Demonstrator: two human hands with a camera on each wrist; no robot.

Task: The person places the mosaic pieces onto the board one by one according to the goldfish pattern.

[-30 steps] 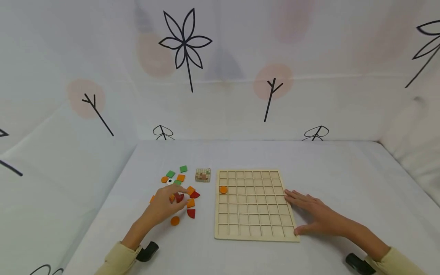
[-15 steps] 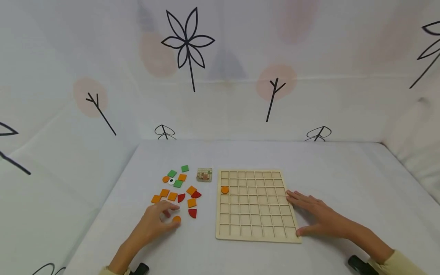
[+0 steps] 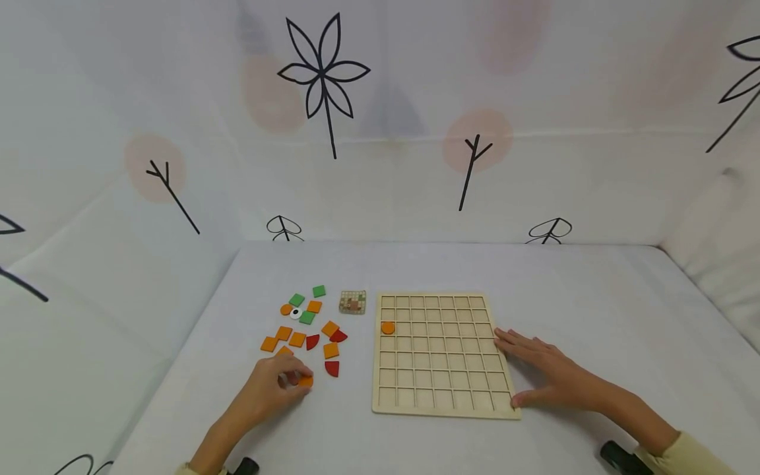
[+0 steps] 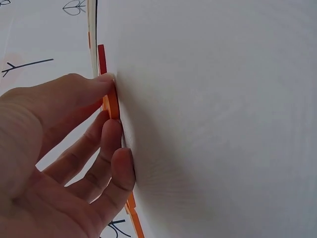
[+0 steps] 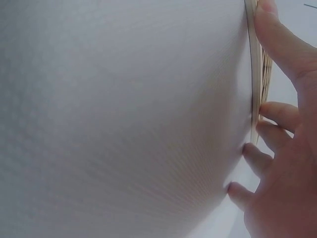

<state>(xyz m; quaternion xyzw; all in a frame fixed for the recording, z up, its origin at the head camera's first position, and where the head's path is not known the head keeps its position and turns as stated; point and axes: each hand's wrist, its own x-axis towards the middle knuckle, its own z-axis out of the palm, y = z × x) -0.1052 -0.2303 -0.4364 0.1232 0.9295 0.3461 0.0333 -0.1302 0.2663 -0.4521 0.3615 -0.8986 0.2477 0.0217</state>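
Over the last second, the person's bare left hand (image 3: 273,389) has moved toward 7 o'clock, away from a flat red quarter-disc (image 3: 312,342). Half a second ago its index finger stood clear of the flat orange disc (image 3: 305,382); now the hand pinches it. A flat orange square (image 3: 284,333), covered a second ago, shows, and another orange piece (image 3: 285,351) peeks out at 11 o'clock from the disc.

The gridded board (image 3: 442,361) is seemingly made of matt wood; beneath it, matt, finely textured cloth (image 3: 594,293) is spread.
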